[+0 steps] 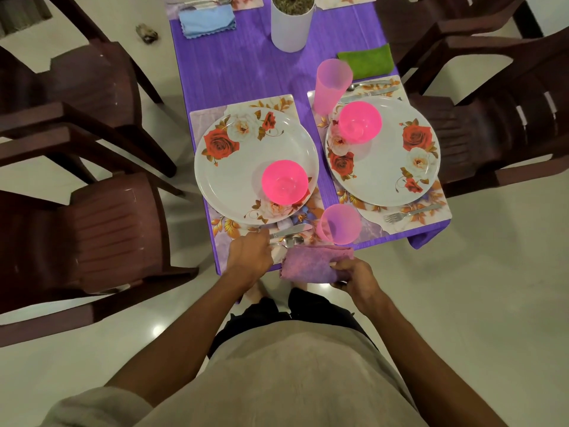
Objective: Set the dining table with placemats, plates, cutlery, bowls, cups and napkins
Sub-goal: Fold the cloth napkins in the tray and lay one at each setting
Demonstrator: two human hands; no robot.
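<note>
we've got our right hand (354, 277) pinching a folded purple napkin (314, 262) at the tabletop's (246, 66) near edge, lower middle of frame, left hand (249, 251) curled over the cutlery (289, 234) below the left plate (255, 164), can't tell its grip, pink cup (340, 224) just beside

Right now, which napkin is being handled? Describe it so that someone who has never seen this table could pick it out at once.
Start at the near edge of the purple tablecloth, just below the near-left floral plate. There the right hand grips a folded purple napkin, beside the left hand at the cutlery. The other napkins, one green and one blue, lie flat and untouched farther up the table.
</note>
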